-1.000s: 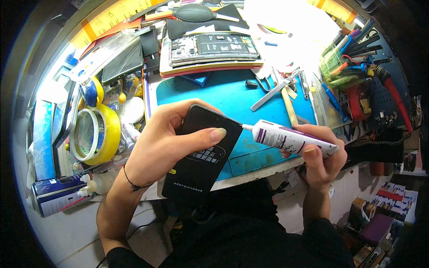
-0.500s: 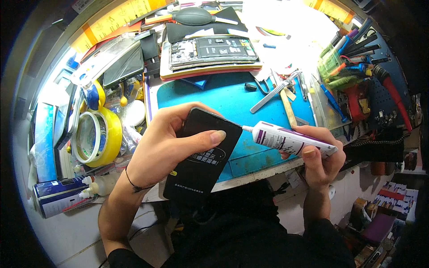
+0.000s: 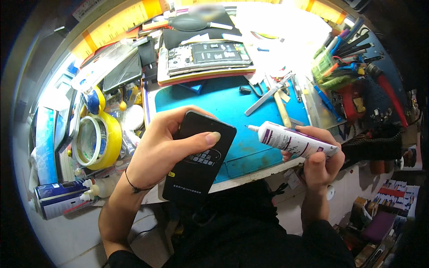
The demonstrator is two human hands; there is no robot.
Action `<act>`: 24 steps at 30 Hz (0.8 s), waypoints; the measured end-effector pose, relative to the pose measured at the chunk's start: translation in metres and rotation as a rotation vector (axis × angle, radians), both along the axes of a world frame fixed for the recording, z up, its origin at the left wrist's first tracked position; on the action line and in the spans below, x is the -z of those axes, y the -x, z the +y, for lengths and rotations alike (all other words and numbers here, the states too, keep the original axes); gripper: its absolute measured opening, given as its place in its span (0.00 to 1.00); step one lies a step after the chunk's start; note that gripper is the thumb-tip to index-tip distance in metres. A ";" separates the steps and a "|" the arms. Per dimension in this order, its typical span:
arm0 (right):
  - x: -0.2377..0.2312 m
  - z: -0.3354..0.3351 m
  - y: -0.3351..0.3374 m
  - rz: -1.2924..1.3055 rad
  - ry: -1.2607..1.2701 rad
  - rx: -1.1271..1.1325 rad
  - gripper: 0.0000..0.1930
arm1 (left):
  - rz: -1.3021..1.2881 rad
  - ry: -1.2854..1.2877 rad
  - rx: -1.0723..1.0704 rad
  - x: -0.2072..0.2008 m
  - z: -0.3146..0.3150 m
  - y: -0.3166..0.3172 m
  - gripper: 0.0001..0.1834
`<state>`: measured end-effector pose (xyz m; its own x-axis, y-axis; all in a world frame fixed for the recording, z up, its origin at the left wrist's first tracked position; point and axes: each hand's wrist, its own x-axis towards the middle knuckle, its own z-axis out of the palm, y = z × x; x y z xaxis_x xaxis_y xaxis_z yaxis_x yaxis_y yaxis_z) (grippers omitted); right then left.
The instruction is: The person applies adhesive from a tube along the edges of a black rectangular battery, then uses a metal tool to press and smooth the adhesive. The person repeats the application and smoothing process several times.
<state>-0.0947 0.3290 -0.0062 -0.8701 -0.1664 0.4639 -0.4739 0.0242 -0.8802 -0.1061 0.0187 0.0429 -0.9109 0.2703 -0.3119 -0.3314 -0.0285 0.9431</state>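
Note:
My left hand (image 3: 156,145) is closed round a black smartphone screen panel or phone (image 3: 196,174), its thumb lying across the dark front, which bears printed text. The phone tilts, top edge away from me. In my right hand (image 3: 321,161) is a white and purple glue tube (image 3: 290,140) with a narrow nozzle pointing left. The nozzle tip is a short gap away from the phone's upper right corner. Below both lies a blue work mat (image 3: 241,147). Beyond it, an opened phone (image 3: 208,56) with its inner parts bare rests on a stack.
To the left are tape rolls (image 3: 105,138), a blue can (image 3: 60,198) and another dark phone (image 3: 123,73). Tweezers (image 3: 268,96) and a wooden-handled tool (image 3: 281,109) lie on the mat. A holder full of tools (image 3: 328,69) stands right; a rubber blower (image 3: 192,23) lies at the back.
The tube's nozzle has come away from the phone's edge, leaving a gap. The phone has shifted slightly left, and the whole view has moved a little.

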 end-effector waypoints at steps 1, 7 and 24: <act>0.001 0.002 -0.002 0.021 0.043 -0.007 0.37 | -0.002 -0.020 0.002 0.000 0.000 -0.002 0.15; -0.011 0.011 -0.007 -0.108 0.241 0.085 0.37 | 0.092 -0.082 -0.034 0.002 0.001 -0.005 0.15; -0.049 -0.076 0.026 -0.343 0.127 -0.146 0.42 | 0.337 -0.245 -0.159 -0.014 -0.009 -0.009 0.15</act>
<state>-0.1209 0.2532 0.0432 -0.9497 -0.2600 0.1747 -0.1416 -0.1413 -0.9798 -0.0970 0.0094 0.0571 -0.9869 0.1473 0.0654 0.0200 -0.2908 0.9566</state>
